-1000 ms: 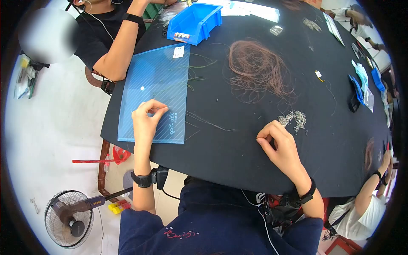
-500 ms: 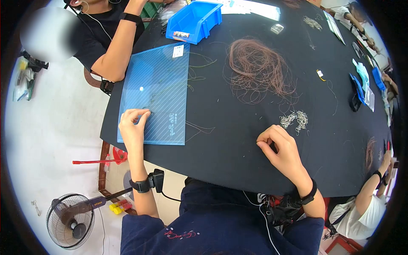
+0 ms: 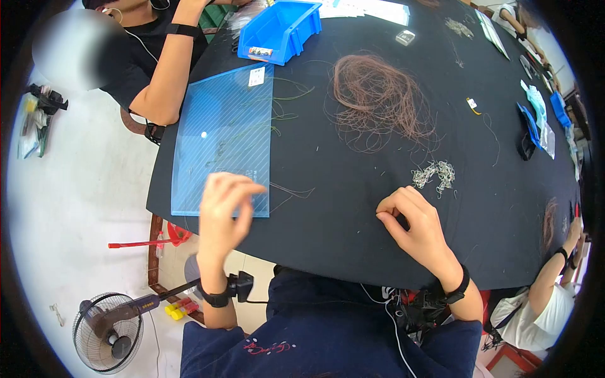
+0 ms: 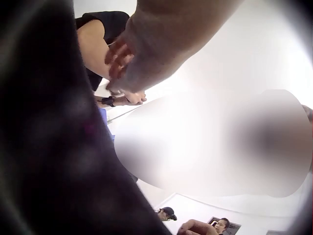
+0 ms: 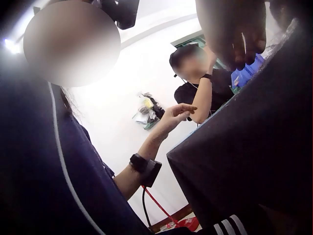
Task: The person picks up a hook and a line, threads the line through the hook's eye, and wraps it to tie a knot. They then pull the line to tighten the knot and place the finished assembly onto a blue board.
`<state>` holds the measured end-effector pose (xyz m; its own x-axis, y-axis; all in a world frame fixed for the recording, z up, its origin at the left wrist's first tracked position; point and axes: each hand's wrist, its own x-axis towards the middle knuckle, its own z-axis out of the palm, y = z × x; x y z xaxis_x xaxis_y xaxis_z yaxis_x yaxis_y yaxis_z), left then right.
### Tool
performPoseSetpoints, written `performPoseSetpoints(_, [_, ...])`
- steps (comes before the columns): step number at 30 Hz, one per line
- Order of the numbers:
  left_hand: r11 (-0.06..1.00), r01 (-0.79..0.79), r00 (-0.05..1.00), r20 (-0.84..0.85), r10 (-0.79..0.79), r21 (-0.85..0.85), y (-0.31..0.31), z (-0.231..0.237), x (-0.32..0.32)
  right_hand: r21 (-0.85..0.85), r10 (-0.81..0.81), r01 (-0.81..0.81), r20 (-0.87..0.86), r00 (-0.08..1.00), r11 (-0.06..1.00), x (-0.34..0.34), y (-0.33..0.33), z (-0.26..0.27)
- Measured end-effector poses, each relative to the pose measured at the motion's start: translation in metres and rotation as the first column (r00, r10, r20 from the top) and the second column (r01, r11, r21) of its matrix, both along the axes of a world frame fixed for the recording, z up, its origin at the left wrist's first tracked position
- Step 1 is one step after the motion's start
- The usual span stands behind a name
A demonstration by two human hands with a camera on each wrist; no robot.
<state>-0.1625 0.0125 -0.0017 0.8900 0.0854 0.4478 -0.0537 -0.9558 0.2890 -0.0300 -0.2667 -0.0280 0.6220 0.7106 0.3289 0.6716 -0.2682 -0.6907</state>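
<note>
My left hand (image 3: 227, 211) hovers over the near edge of a blue striped file bag (image 3: 220, 107), blurred, its fingers reaching right and the thumb apart from them. No object shows between them. In the right wrist view the same left hand (image 5: 177, 116) has loosely bent fingers. On the right, my right hand (image 3: 413, 220) is held over the black table with fingers curled and thumb tip against the index finger; no object shows at its fingertips. Just beyond it lies a heap of small silvery hook-shaped pieces (image 3: 446, 173). Thin strands (image 3: 293, 191) stick out from the file bag's right side.
A tangled coil of brown line (image 3: 378, 104) lies mid-table on the black cloth (image 3: 328, 233). Behind the file bag stands a blue bin (image 3: 277, 38). A small clear box (image 3: 405, 38) is at the back. Another person's arm (image 3: 167, 82) rests by the table's left edge.
My left hand first moved left and its pinched fingers came over the file bag, then parted as it swung right and nearer my body. My right hand has stayed about in place.
</note>
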Motion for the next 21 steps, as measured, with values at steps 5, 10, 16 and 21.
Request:
performPoseSetpoints(5, [0.988,0.157,0.983,-0.095,-0.156,-0.003,-0.026,-0.01,0.014,-0.003,0.009,-0.009,0.01,1.0,1.0,0.0,0.0,0.002])
performPoseSetpoints(10, [0.98,0.199,0.975,-0.1,-0.197,0.02,-0.033,-0.019,0.031,0.001,0.016,-0.016,0.002,1.0,1.0,-0.001,0.0,0.001])
performPoseSetpoints(16, [0.991,0.108,0.991,-0.083,-0.102,0.073,-0.025,-0.022,0.05,0.008,0.024,-0.024,-0.005,1.0,1.0,0.0,0.0,0.002])
performPoseSetpoints(21, [0.992,0.044,0.998,-0.042,-0.039,0.12,-0.036,-0.014,0.048,0.019,0.006,-0.005,-0.075,0.997,1.0,0.001,-0.002,0.004])
